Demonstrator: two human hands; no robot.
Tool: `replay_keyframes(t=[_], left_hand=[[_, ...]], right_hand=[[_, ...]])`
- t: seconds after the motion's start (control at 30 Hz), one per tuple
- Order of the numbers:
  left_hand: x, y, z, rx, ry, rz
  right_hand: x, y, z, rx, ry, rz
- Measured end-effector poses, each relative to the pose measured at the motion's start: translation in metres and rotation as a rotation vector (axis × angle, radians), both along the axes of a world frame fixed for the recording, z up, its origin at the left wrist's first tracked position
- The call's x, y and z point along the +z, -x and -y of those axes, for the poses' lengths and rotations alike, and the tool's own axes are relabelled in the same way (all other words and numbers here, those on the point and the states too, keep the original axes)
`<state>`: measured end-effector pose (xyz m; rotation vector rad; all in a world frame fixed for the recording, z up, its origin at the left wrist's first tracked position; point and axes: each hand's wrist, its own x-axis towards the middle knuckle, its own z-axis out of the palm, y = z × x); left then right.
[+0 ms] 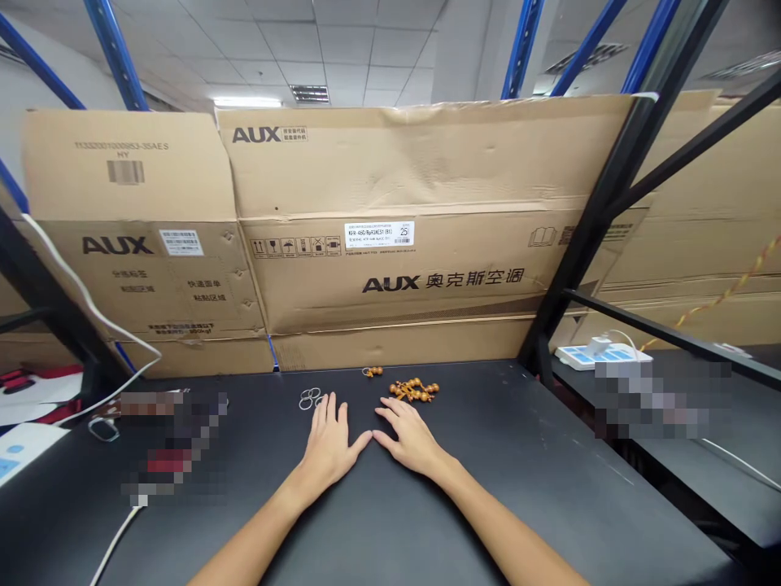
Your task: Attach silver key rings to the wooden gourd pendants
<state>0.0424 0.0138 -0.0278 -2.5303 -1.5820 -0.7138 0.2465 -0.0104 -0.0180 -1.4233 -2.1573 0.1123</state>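
My left hand (330,431) lies flat on the black table, fingers spread and holding nothing. Just beyond its fingertips are several silver metal rings (309,398), one of them partly hidden by the fingers. My right hand (407,435) also rests palm down with its fingers apart, its thumb tip close to my left thumb. Ahead of its fingers sits a small pile of orange-brown beaded pendants (415,389). Farther back, between the rings and the pile, is a single beaded pendant (373,372) with a metal ring at its left end.
Printed cardboard sheets (390,277) stand along the table's far edge. A blurred-out item with a white cable (115,541) lies at left, near glasses (103,429). A black metal post (586,212) rises at right, with a white power strip (601,356) beyond it.
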Motion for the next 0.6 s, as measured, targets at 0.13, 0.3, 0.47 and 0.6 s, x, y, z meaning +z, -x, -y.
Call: replay_keyframes(t=[0.13,0.3,0.47,0.6], left_hand=[[0.001,-0.001,0.000,-0.019,0.043,-0.007],[0.015,-0.001,0.004,-0.302,0.087,0.045],[0.018,-0.001,0.005,-0.343,0.069,0.057],[0.014,0.000,0.003,-0.263,0.060,0.049]], right_hand=[[-0.001,-0.003,-0.006,-0.097,-0.085,-0.005],[-0.004,-0.012,-0.016,-0.243,-0.104,0.026],[-0.002,-0.011,-0.013,-0.172,-0.123,-0.035],[0.005,-0.003,-0.006,-0.083,-0.110,-0.095]])
